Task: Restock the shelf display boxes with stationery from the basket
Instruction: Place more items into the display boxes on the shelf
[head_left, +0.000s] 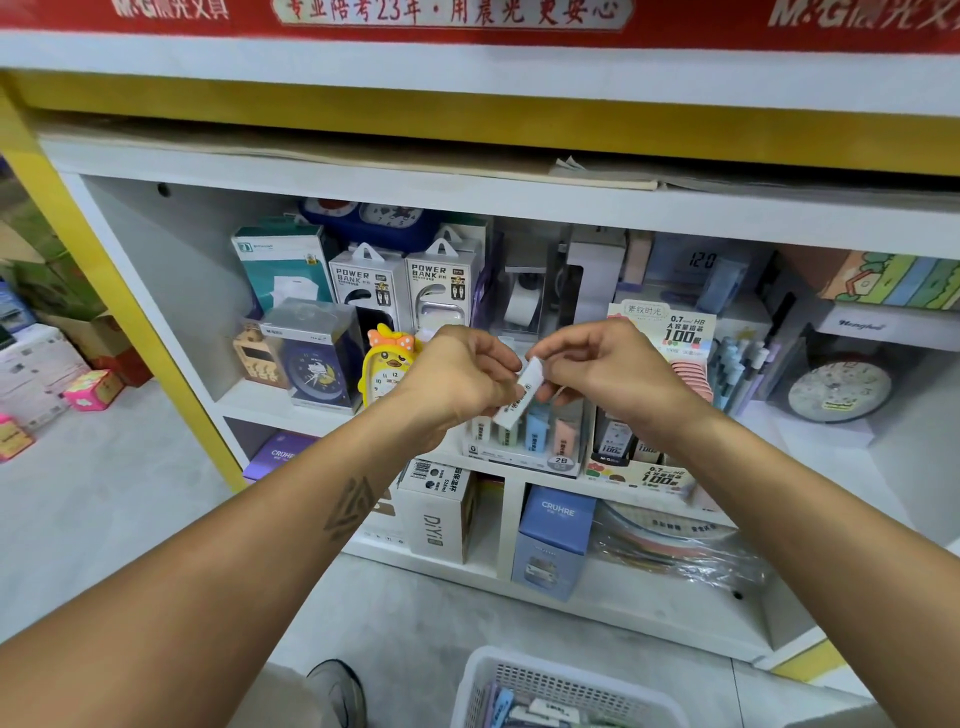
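Note:
A small white pencil-lead case (522, 393) with dark print is held tilted between both hands, just above a clear display box (524, 457) marked 2B on the middle shelf. That box holds several upright pastel lead cases. My left hand (457, 376) pinches the case from the left. My right hand (605, 366) grips its upper end from the right. The white plastic basket (563, 686) stands on the floor at the bottom of the view, with several stationery items inside.
Right of the 2B box stands a 0.7 HB lead display (641, 462). A yellow duck clock (382, 374), a blue alarm clock box (317, 358) and power bank boxes (405, 286) sit left and behind. Boxes fill the lower shelf (553, 540). A shoe (337, 691) is beside the basket.

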